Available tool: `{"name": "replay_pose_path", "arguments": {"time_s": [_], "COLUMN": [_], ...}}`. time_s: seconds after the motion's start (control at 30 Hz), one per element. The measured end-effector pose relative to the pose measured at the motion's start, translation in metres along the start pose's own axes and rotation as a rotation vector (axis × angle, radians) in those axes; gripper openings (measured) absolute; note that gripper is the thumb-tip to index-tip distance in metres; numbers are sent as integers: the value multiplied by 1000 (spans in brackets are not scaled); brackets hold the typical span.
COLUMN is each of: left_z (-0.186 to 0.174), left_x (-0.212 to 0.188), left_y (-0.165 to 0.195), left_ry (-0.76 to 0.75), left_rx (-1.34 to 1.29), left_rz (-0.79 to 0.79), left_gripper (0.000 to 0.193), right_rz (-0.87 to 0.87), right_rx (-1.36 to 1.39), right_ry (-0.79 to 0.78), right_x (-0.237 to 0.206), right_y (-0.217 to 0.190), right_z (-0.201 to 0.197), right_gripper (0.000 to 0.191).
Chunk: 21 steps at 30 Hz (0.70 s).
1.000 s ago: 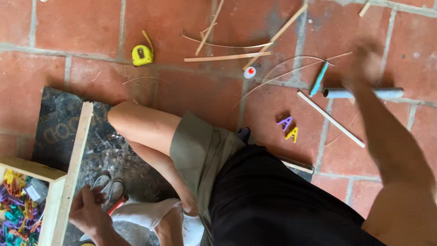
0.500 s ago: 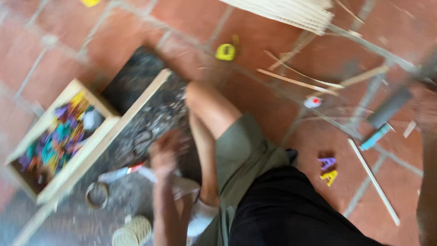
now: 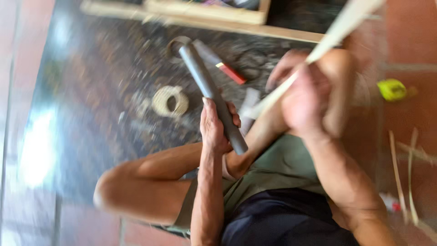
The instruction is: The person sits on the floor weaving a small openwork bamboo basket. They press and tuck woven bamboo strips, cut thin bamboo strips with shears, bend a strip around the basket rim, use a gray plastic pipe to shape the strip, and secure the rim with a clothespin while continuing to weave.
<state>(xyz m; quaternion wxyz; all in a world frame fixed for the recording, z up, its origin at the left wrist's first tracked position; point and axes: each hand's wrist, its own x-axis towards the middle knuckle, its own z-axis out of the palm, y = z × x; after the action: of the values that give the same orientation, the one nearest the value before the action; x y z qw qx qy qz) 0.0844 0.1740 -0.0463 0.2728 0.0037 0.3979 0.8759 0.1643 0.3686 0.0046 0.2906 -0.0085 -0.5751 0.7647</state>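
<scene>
Your left hand (image 3: pixel 217 125) was clenched around a dark grey cylindrical metal bar (image 3: pixel 210 89), which slanted up toward 11 o'clock over the dark mat (image 3: pixel 100 68). Your right hand (image 3: pixel 304 98) gripped a pale, flat bamboo strip (image 3: pixel 318 43) running toward 1 o'clock. A small coil of pale cord (image 3: pixel 170 101) lay at 9 o'clock from the bar, and a yellow tape measure (image 3: pixel 392 89) at 3 o'clock from your right hand.

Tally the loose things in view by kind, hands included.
Hands: 2, left hand, right hand
Grey rod: 1
Pale strip: 1
Cord coil: 1
Yellow tape measure: 1
Wooden tray: 1
Total: 7
</scene>
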Motion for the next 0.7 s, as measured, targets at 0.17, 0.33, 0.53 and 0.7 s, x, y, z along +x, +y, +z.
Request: {"name": "replay_pose_path", "arguments": {"time_s": [0.17, 0.33, 0.53, 0.7], "left_z": [-26, -36, -53, -71], "left_x": [6, 2, 5, 16], "left_y": [27, 48, 63, 57], "left_ry": [77, 61, 162, 223], "left_rx": [155, 236, 364, 371], "left_rz": [163, 259, 293, 209], "left_gripper": [32, 37, 52, 60], "right_rz": [93, 59, -33, -42], "right_rx": [374, 194, 81, -66], "right_ry": [-4, -108, -128, -105], "right_x": [46, 55, 38, 24], "right_y": [26, 44, 65, 72], "right_z": [7, 51, 84, 91], "right_gripper": [18, 21, 20, 16]}}
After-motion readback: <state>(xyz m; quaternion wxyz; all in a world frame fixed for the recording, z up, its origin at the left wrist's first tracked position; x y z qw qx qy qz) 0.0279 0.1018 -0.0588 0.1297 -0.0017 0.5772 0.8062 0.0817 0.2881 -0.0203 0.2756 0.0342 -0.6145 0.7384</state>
